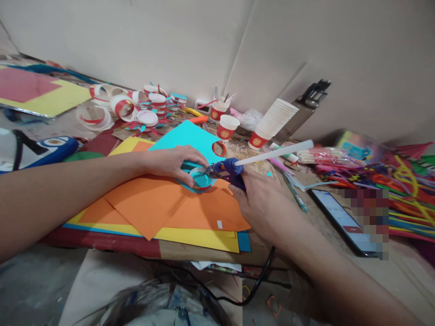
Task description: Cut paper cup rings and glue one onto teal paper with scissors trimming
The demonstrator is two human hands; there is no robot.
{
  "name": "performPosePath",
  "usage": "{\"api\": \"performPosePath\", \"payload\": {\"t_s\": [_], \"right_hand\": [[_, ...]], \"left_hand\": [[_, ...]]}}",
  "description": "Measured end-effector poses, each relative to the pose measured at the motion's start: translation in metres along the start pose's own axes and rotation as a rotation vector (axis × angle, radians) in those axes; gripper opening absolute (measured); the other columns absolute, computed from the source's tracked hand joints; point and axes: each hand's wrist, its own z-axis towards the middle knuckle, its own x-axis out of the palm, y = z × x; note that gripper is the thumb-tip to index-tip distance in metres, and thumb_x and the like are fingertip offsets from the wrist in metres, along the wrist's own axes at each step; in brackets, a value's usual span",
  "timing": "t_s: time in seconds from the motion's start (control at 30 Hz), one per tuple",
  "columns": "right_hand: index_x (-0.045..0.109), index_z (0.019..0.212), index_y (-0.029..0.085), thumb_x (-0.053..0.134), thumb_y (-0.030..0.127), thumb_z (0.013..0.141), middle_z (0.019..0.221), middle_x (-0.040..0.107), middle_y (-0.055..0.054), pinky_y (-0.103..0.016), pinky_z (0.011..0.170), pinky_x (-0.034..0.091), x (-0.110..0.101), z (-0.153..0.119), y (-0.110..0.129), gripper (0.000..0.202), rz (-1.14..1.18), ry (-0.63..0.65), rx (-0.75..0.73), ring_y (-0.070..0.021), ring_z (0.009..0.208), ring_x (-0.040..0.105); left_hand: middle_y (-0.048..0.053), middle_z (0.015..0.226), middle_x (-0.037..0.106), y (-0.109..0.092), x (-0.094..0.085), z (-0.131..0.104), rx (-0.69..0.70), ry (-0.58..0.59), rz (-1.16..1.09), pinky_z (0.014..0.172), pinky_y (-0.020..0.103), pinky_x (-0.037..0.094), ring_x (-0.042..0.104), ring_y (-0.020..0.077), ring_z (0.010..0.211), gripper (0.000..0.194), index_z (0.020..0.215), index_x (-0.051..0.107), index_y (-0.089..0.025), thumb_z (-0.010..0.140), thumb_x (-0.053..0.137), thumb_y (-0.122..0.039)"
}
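At frame centre the left hand (180, 162) grips a turquoise-lined paper-cup ring (203, 181); right of it, the right hand (260, 199) clasps a blue hot-glue gun (234, 168)

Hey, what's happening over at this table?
The person's left hand holds a small round piece over coloured paper sheets. The right hand grips a blue glue gun, a white stick poking from its back. Its nozzle is close to the piece's rim; whether they touch isn't clear.
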Motion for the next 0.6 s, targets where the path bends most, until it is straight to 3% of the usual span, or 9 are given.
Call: {"api": "performPosePath", "payload": {"t_s": [0.2,0.43,0.6], "right_hand": [[0.056,0.116,0.013,0.042,0.025,0.096,0.103,0.07,-0.015,-0.036,0.077,0.047,0.002,-0.001,-0.01,0.027,-0.041,0.007,-0.053,-0.027,0.091,0.065],[0.059,0.113,0.017,0.045,0.026,0.095,0.105,0.069,-0.013,-0.038,0.079,0.048,0.001,-0.002,-0.015,0.025,-0.018,-0.097,-0.068,-0.0288,0.098,0.063],[0.057,0.117,0.017,0.045,0.026,0.094,0.103,0.07,-0.013,-0.039,0.082,0.048,0.003,0.001,-0.009,0.027,-0.01,-0.05,-0.066,-0.0293,0.097,0.064]], "left_hand": [[0.01,0.127,0.065,0.002,0.0,-0.001,-0.029,0.002,0.0,0.103,0.034,0.037,0.056,0.025,0.119,0.054,0.123,0.067,-0.024,0.073,0.078,-0.042],[0.011,0.126,0.066,0.001,0.0,-0.001,-0.016,0.0,0.003,0.101,0.033,0.038,0.057,0.0252,0.118,0.054,0.123,0.067,-0.022,0.074,0.077,-0.043],[0.01,0.126,0.066,0.003,0.001,-0.001,-0.019,0.003,0.016,0.101,0.033,0.038,0.057,0.0249,0.118,0.055,0.123,0.067,-0.023,0.074,0.077,-0.044]]}}
